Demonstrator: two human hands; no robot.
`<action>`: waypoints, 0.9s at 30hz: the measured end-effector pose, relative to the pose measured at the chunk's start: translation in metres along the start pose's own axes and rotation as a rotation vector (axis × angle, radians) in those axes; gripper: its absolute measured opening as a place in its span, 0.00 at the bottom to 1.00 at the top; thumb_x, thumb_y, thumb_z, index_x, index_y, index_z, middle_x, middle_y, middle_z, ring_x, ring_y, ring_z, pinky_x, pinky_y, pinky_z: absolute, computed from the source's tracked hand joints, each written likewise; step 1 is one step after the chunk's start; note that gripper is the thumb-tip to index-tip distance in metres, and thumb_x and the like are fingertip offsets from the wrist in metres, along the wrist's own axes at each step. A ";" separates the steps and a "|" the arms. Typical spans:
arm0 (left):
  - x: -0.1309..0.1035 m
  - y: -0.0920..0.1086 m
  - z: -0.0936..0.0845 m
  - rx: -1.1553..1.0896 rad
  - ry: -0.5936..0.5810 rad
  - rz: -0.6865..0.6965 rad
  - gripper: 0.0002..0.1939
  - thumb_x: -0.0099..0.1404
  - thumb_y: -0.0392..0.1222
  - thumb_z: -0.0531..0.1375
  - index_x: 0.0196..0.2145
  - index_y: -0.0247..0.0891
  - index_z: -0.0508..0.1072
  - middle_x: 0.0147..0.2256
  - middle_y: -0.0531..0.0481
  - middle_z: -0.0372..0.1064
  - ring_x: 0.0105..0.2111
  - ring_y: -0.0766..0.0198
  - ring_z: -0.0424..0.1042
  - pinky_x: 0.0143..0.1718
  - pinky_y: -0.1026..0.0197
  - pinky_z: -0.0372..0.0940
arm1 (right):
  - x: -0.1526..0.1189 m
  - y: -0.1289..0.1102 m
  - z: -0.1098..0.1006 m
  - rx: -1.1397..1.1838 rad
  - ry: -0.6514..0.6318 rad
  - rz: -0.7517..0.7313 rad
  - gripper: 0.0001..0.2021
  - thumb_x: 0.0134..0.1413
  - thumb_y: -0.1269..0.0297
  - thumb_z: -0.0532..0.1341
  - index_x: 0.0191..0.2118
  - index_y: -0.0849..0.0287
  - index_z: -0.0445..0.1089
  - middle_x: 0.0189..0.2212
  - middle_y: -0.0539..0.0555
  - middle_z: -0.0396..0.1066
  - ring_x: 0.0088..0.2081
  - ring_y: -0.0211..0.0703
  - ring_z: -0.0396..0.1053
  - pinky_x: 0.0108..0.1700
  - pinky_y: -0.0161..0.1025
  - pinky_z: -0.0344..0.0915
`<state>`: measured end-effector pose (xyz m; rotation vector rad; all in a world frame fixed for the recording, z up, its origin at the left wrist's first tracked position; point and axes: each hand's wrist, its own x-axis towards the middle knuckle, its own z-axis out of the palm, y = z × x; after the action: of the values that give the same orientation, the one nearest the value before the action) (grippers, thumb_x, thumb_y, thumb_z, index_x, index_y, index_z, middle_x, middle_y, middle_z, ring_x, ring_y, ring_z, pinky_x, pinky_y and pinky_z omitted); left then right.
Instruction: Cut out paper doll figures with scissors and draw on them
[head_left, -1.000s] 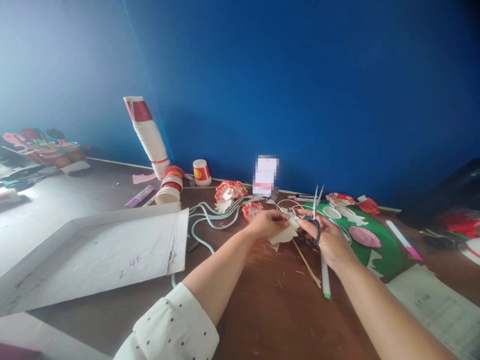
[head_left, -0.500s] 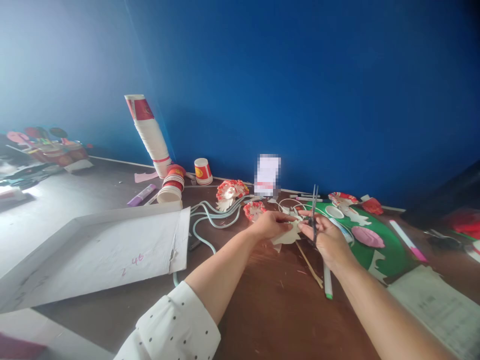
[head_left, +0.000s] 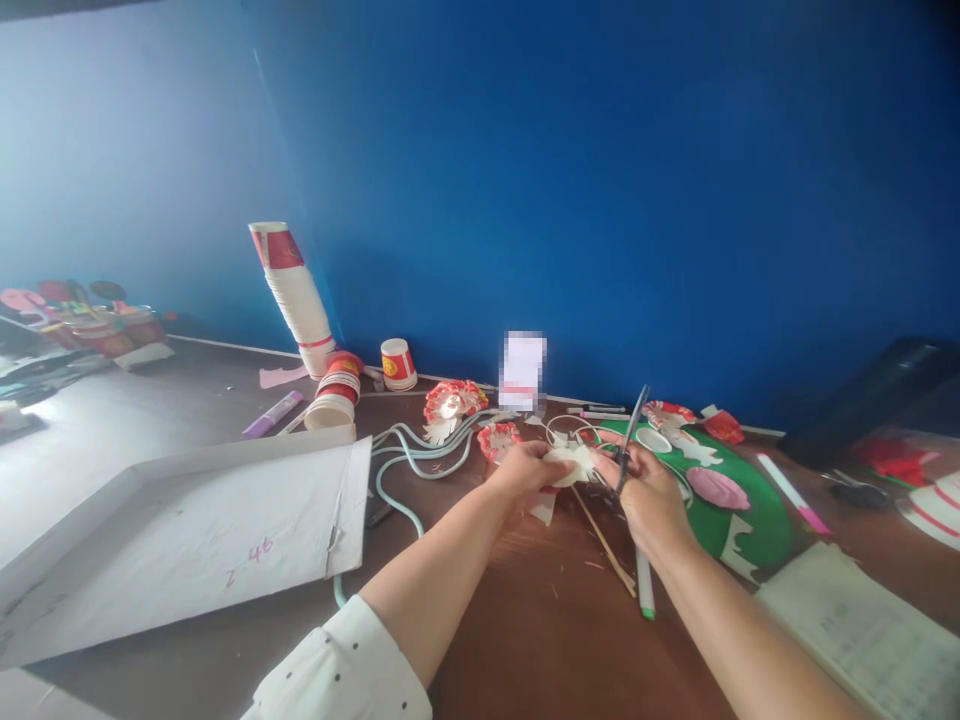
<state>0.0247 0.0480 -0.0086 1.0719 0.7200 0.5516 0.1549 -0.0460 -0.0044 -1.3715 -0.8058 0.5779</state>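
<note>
My left hand [head_left: 529, 468] pinches a small cream paper cutout [head_left: 568, 466] between thumb and fingers above the brown table. My right hand [head_left: 646, 490] is closed around dark scissors [head_left: 632, 430], whose blades point up and away from the paper. The fingertips of this hand also touch the cutout's right edge. Just beyond the left hand lies a red-and-white cut paper cup [head_left: 498, 440], spread like a flower. Below the paper, a thin wooden stick [head_left: 606, 545] and a white marker with a green end [head_left: 645, 585] rest on the table.
To the left is a large white cardboard box lid [head_left: 187, 540], with pale cables [head_left: 405, 440] beside it. Stacked paper cups [head_left: 296, 300] lean near the blue wall. On the right, a green disc [head_left: 761, 515] carries paper scraps and a pink piece [head_left: 718, 488]; printed sheets [head_left: 862, 625] lie nearer.
The scissors have tilted to the right, and the cream cutout has been turned, now held flatter between both hands. The whole view has shifted slightly, so things appear lower and further left.
</note>
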 end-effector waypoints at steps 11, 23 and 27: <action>-0.003 0.004 -0.001 0.009 0.008 0.036 0.23 0.38 0.48 0.74 0.28 0.31 0.73 0.26 0.49 0.70 0.26 0.67 0.69 0.29 0.64 0.66 | -0.004 -0.013 0.000 -0.139 -0.002 -0.029 0.23 0.46 0.59 0.68 0.50 0.51 0.70 0.38 0.52 0.77 0.35 0.44 0.73 0.35 0.37 0.66; -0.004 0.003 -0.001 0.040 -0.062 0.025 0.24 0.38 0.48 0.74 0.28 0.31 0.72 0.28 0.48 0.71 0.28 0.67 0.70 0.30 0.64 0.67 | -0.003 -0.008 -0.002 -0.157 0.025 -0.082 0.24 0.44 0.56 0.69 0.50 0.51 0.71 0.36 0.51 0.77 0.34 0.44 0.72 0.34 0.37 0.66; -0.004 0.007 -0.004 0.012 -0.051 0.035 0.23 0.38 0.48 0.74 0.29 0.31 0.73 0.28 0.48 0.70 0.28 0.67 0.70 0.31 0.63 0.66 | -0.002 -0.011 -0.003 -0.126 0.039 -0.043 0.25 0.46 0.52 0.68 0.51 0.50 0.71 0.37 0.51 0.77 0.35 0.46 0.73 0.32 0.37 0.66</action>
<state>0.0189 0.0501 -0.0023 1.1078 0.6616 0.5486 0.1548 -0.0505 0.0061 -1.4721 -0.8493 0.4717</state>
